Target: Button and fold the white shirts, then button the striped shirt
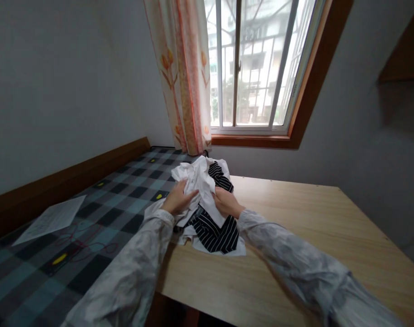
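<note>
- A wooden desk (316, 236) fills the right side, its pale top running toward the window wall.
- A bed (101, 213) lies left of the desk, covered in a dark and teal checked sheet with small yellow marks.
- A sheet of paper (52, 219) rests flat on the bed, near the wall.
- A red cord (91, 243) loops loosely across the bed, just beside the paper.
- A brown wooden rail (67, 175) runs along the bed against the left wall.
- A window (257, 63) with a brown frame and white bars shows buildings outside.
- A curtain (182, 72), pale with orange flowers, hangs at the window's left edge.
</note>
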Tool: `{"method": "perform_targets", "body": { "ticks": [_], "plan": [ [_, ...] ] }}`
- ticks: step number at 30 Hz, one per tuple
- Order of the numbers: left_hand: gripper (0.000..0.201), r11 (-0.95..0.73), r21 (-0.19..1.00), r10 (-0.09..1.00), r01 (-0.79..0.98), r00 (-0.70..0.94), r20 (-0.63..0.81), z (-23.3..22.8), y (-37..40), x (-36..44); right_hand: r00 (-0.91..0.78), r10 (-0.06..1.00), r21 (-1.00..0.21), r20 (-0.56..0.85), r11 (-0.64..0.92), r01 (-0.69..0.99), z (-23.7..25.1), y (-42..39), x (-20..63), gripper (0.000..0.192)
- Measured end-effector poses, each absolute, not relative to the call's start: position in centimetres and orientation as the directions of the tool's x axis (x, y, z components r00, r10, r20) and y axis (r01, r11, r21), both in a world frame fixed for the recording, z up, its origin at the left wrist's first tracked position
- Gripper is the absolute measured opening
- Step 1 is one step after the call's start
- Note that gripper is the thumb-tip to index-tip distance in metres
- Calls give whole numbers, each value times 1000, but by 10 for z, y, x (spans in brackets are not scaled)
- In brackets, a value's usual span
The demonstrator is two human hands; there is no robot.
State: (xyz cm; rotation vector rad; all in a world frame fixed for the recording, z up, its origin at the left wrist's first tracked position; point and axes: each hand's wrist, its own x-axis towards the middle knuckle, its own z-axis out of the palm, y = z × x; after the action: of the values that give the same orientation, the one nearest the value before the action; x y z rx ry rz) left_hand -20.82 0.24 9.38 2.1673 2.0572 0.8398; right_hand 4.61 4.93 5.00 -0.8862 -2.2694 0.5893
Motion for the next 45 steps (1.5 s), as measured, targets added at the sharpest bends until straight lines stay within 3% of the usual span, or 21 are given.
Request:
{"method": "perform_targets", "body": {
  "ticks": [4, 7, 11, 16, 21, 27, 31, 34, 39, 45],
  "plan": [
    [70, -341, 295, 896, 892, 214, 389, 74, 0, -191, -441, 808, -562, 390, 589, 581, 41, 27, 70, 33],
    [67, -379, 233, 898, 896, 295, 326, 70, -6, -187, -417, 832, -551, 367, 555, 624, 30, 24, 88, 24],
    [68, -312, 172, 932, 934, 267, 243, 78, -13, -180, -394, 878, -579, 273, 477, 661, 11, 23, 117, 32],
    [56, -191, 86, 914, 978, 146, 378, 114, -15, -171, -375, 823, -598, 426, 567, 566, -6, 7, 181, 52],
    [57, -133, 43, 906, 990, 104, 409, 147, -7, -169, -294, 828, -577, 477, 547, 607, -20, -10, 272, 49],
    [57, -318, -51, 824, 947, 303, 478, 163, -5, -121, -102, 845, -552, 525, 430, 715, -48, -26, 372, 47],
    [52, -489, -80, 739, 869, 461, 491, 145, -2, -64, -13, 848, -553, 530, 357, 753, -62, -32, 410, 47],
    [55, -549, -140, 737, 824, 556, 385, 116, 6, -39, -25, 855, -525, 518, 342, 779, -64, -34, 419, 46],
    [34, -523, -189, 847, 831, 532, -9, 77, 12, -52, -114, 861, -449, 495, 366, 815, -61, -35, 416, 44],
    [24, -665, -143, 746, 733, 655, -115, 83, 0, -77, -134, 880, -428, 457, 349, 834, -64, -36, 416, 42]
  ]
}}
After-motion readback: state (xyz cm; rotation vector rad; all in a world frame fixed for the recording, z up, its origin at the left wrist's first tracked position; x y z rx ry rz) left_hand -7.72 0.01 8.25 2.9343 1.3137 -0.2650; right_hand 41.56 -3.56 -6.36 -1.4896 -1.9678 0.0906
